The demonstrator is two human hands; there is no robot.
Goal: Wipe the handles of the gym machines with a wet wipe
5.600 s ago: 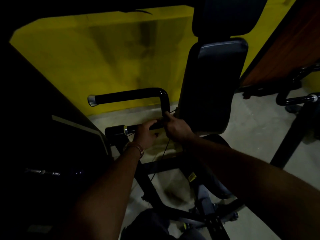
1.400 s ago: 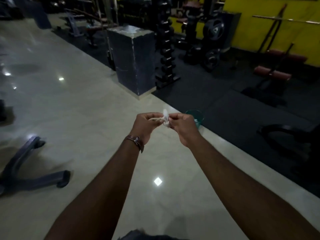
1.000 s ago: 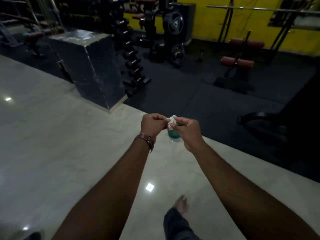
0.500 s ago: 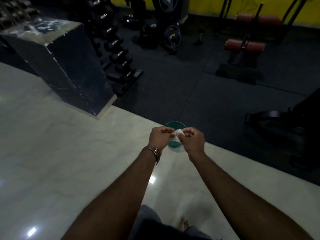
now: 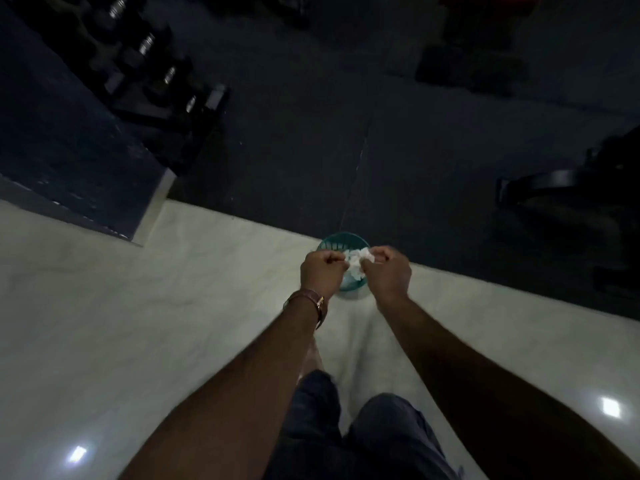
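A crumpled white wet wipe is pinched between both hands in front of me. My left hand, with a brown band at the wrist, grips its left side. My right hand grips its right side. The hands are held above a small green bin that stands on the pale floor at the edge of the dark mat. More white wipe shows inside the bin, partly hidden by my hands. No machine handle is in view.
A dark square pillar stands at the left, with a dumbbell rack behind it. Black rubber matting covers the far floor. A dark machine base sits at the right. My legs show below on the glossy pale floor.
I left the machine handle, walked across the gym with the wipe in both hands, and my view has tilted down. The green bin has come closer, now directly under my hands.
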